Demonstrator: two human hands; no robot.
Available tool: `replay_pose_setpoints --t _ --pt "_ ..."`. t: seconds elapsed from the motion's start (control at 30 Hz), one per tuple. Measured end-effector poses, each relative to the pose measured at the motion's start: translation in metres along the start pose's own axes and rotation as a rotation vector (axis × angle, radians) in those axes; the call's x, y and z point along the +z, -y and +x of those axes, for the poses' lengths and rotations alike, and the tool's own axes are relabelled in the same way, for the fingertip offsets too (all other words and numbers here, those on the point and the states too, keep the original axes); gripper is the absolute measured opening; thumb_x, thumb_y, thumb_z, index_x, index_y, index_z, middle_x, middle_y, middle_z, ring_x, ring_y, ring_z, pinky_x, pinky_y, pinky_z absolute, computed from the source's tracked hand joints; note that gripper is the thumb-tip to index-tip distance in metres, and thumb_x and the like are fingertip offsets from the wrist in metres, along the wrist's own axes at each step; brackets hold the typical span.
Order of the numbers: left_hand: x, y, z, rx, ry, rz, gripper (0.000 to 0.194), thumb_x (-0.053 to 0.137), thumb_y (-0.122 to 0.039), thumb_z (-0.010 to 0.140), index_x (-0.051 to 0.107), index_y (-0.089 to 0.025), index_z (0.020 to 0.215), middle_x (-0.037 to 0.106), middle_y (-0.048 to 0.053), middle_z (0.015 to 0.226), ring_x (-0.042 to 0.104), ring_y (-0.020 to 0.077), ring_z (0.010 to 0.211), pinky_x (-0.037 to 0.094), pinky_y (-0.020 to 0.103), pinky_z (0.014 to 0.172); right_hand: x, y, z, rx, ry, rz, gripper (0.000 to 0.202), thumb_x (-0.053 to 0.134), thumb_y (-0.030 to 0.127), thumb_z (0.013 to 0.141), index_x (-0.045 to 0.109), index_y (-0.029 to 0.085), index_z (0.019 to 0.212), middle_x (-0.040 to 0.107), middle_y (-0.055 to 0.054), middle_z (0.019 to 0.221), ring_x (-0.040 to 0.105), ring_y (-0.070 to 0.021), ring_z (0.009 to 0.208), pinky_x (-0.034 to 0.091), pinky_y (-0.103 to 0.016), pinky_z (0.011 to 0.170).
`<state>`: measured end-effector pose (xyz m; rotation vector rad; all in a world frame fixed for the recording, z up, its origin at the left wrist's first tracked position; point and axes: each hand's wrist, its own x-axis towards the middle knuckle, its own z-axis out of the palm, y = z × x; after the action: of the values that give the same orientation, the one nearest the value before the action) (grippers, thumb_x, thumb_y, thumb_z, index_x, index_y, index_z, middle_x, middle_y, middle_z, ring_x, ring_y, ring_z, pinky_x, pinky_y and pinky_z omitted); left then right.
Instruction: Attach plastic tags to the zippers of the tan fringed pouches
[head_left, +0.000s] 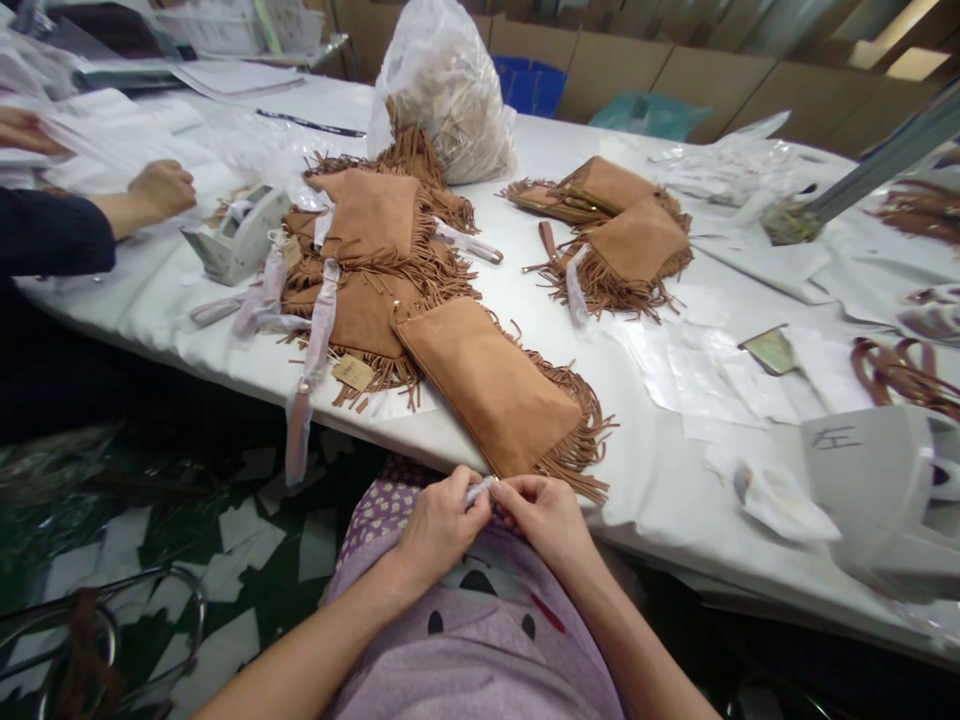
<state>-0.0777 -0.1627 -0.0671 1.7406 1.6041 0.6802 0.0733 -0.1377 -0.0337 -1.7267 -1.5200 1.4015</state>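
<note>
A tan suede pouch (491, 385) with fringe along one side lies at the table's front edge, its near corner against my hands. My left hand (444, 520) is closed around a plastic-wrapped strap (480, 489), of which only a short whitish piece shows. Pressed close beside it, my right hand (546, 512) pinches at the end of that strap by the pouch corner; the small part between its fingertips is hidden. Left of this pouch is a pile of similar fringed pouches (375, 215) with wrapped wrist straps (319, 335) and a paper tag (352, 372).
More fringed pouches (637, 240) lie farther back on the white-covered table (517, 250). A stuffed plastic bag (457, 95) stands behind. Tape dispensers (240, 235) (870, 490) sit at left and right. Another person's hand (161, 190) is at the left. Brown straps (900, 370) lie right.
</note>
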Motion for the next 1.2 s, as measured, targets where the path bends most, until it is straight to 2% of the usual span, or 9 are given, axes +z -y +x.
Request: replay_pose_setpoints --t 0.13,0.33,0.43,0.73,0.87,0.97,1.07,1.13,1.2 --pt "-0.011 -0.007 0.007 -0.107 0.085 -0.177 0.018 0.051 -0.029 0.084 0.056 -0.018 0.070 0.057 -0.002 0.063 0.051 0.0136 0.057 0.030 0.023 0.054 0.002 -0.005 -0.006 0.061 0.051 0.267 0.031 0.068 0.042 0.068 0.072 0.013 0.077 0.065 -0.002 0.058 0.056 -0.0132 0.050 0.045 -0.023 0.049" --pt "-0.014 -0.007 0.015 -0.290 0.236 -0.622 0.025 0.058 -0.035 0.076 0.050 -0.017 0.060 0.045 -0.005 0.055 0.038 0.0100 0.052 0.024 0.022 0.049 0.010 -0.006 -0.016 0.103 -0.115 0.473 0.049 0.077 0.043 0.060 0.052 0.020 0.095 0.064 0.004 0.057 0.059 -0.0147 0.049 0.046 -0.023 0.047" --pt "-0.014 -0.008 0.014 -0.361 0.341 -0.746 0.031 0.054 -0.041 0.078 0.043 -0.019 0.058 0.032 -0.009 0.047 0.025 0.0071 0.041 0.018 0.022 0.041 0.015 -0.010 -0.018 0.055 -0.138 0.457 0.051 0.075 0.046 0.064 0.044 0.022 0.096 0.064 0.005 0.057 0.058 -0.0143 0.047 0.045 -0.023 0.046" --pt "-0.021 -0.012 0.016 -0.493 0.463 -1.039 0.038 0.061 -0.053 0.073 0.047 -0.018 0.067 0.022 -0.014 0.045 0.011 0.0032 0.036 0.007 0.021 0.037 0.022 -0.021 -0.016 -0.199 -0.260 -0.093 0.023 0.052 0.046 0.086 0.056 0.023 0.089 0.060 0.004 0.049 0.057 -0.0150 0.045 0.041 -0.024 0.050" --pt "-0.023 -0.012 0.016 -0.546 0.502 -1.088 0.039 0.061 -0.054 0.073 0.049 -0.017 0.070 0.017 -0.015 0.043 0.007 0.0030 0.036 0.006 0.020 0.037 0.014 -0.031 -0.014 -0.361 -0.241 -0.249 0.017 0.048 0.035 0.091 0.059 0.022 0.092 0.066 0.000 0.065 0.062 -0.0147 0.055 0.041 -0.023 0.055" --pt "-0.026 -0.012 0.016 -0.565 0.505 -1.095 0.040 0.064 -0.054 0.072 0.050 -0.016 0.071 0.018 -0.015 0.042 0.006 0.0025 0.036 0.004 0.020 0.037 0.005 -0.032 -0.016 -0.524 -0.333 -0.386 0.015 0.051 0.029 0.090 0.061 0.020 0.097 0.066 -0.002 0.071 0.061 -0.0158 0.061 0.042 -0.025 0.060" --pt "-0.029 -0.012 0.016 -0.559 0.525 -1.089 0.040 0.065 -0.053 0.073 0.051 -0.016 0.072 0.020 -0.015 0.043 0.007 0.0021 0.036 0.004 0.020 0.037 -0.003 -0.023 -0.013 -0.720 -0.411 -0.563 0.024 0.054 0.027 0.088 0.061 0.019 0.110 0.065 -0.010 0.093 0.060 -0.0219 0.085 0.045 -0.032 0.077" --pt "-0.032 -0.013 0.017 -0.546 0.556 -1.069 0.040 0.063 -0.054 0.076 0.050 -0.016 0.072 0.022 -0.014 0.043 0.008 0.0022 0.036 0.003 0.020 0.037 -0.007 -0.013 -0.005 -0.845 -0.350 -0.714 0.025 0.053 0.025 0.089 0.061 0.020 0.112 0.061 -0.013 0.112 0.054 -0.0248 0.101 0.040 -0.038 0.087" --pt "-0.037 -0.016 0.021 -0.528 0.564 -1.015 0.040 0.061 -0.054 0.077 0.051 -0.016 0.073 0.025 -0.013 0.044 0.010 0.0022 0.035 0.003 0.020 0.037 -0.011 -0.001 0.006 -0.928 -0.255 -0.844 0.018 0.051 0.024 0.090 0.064 0.021 0.102 0.059 -0.011 0.115 0.051 -0.0240 0.102 0.037 -0.039 0.088"
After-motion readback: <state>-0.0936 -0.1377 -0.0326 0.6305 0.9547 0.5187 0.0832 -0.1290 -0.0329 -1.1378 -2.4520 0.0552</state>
